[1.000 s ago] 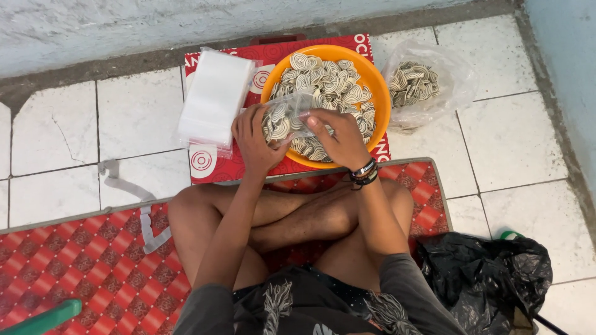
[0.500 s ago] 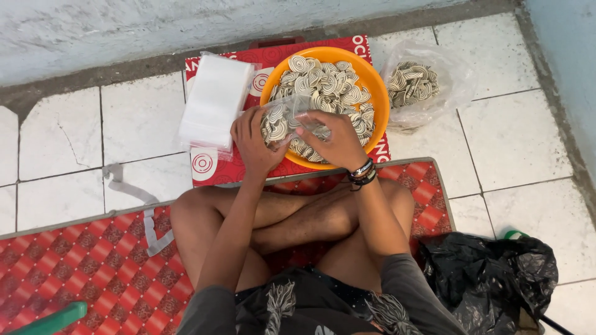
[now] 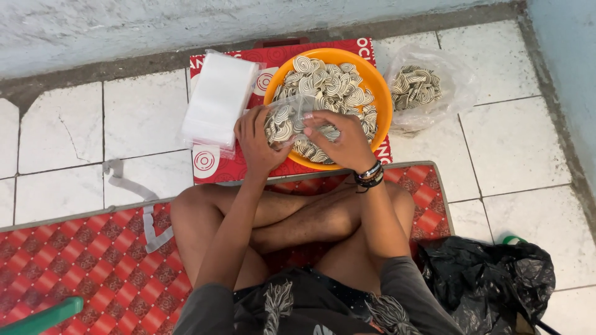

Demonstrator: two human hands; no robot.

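While the person sits cross-legged on a red patterned mat (image 3: pixel 93 260), both hands meet over the near rim of an orange bowl (image 3: pixel 379 93) heaped with pale spiral-patterned crackers (image 3: pixel 329 84). At the far left of the floor, a grey strip (image 3: pixel 133 195) trails across the white tiles (image 3: pixel 62 142) and onto the mat. Further right, a stack of clear plastic bags (image 3: pixel 217 102) lies on a red printed sheet (image 3: pixel 245 170), just beside the bowl. The left hand (image 3: pixel 257 139) is closed around a small clear bag (image 3: pixel 285 118) partly filled with crackers, holding it against the bowl's left side. The right hand (image 3: pixel 344 142), with dark bracelets (image 3: pixel 369 175) at the wrist, has its fingers pinched together at the bag's mouth; whether they grip a cracker or the plastic, I cannot tell. To the right of the bowl, a filled clear bag of crackers (image 3: pixel 419 87) rests on the tiles. Near the right edge, a crumpled black plastic bag (image 3: pixel 490 279) sits beside the person's knee.
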